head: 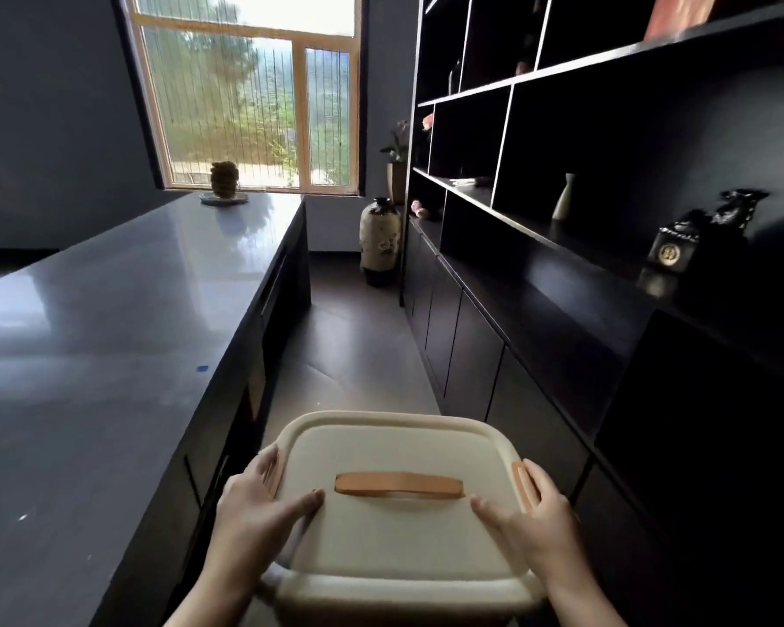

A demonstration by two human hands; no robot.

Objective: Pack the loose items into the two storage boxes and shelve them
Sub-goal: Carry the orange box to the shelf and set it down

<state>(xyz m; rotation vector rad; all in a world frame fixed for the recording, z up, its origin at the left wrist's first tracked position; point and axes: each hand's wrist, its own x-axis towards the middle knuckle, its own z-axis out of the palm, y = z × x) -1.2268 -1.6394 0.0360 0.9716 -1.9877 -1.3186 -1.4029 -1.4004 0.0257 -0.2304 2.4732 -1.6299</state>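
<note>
A cream storage box (pixel 394 531) with its lid on and a tan strap handle (pixel 399 485) is carried low in front of me, above the aisle floor. My left hand (pixel 259 513) grips its left side, thumb lying on the lid and fingers curled over the tan side clasp. My right hand (pixel 528 513) grips the right side the same way. The dark shelf unit (pixel 562 264) stands to the right of the box. Only one box shows in the head view.
A long dark counter (pixel 109 332) runs along the left, with a plate and a brown object (pixel 224 183) at its far end. The shelves hold a white bottle (pixel 563 197) and dark ornaments (pixel 698 237). A large vase (pixel 380 239) stands on the floor by the window.
</note>
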